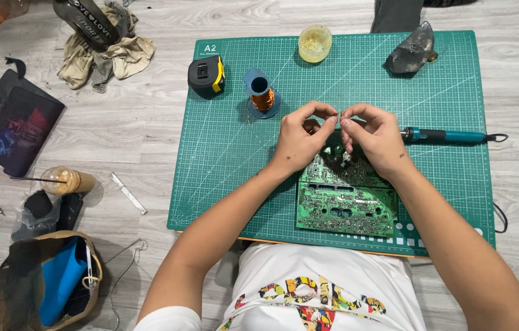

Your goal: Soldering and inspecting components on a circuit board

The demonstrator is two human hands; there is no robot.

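A green circuit board (344, 199) lies solder side up on the green cutting mat (229, 153). My left hand (301, 138) and my right hand (375, 138) hover just above the board's far edge. Their thumbs and forefingers pinch together around something very small and thin between them, possibly a bit of wire; I cannot tell what it is. A spool of copper wire (262, 93) on a blue bobbin stands to the upper left of my hands. To the right, a teal soldering iron (446, 136) lies on the mat.
On the mat are a black and yellow tape measure (206, 75), a yellowish round tub (315, 43) and a dark crumpled lump (411, 52). On the wooden floor to the left lie rags (103, 58), a dark tablet case (17, 125), an iced drink cup (66, 181) and an open bag (45, 282).
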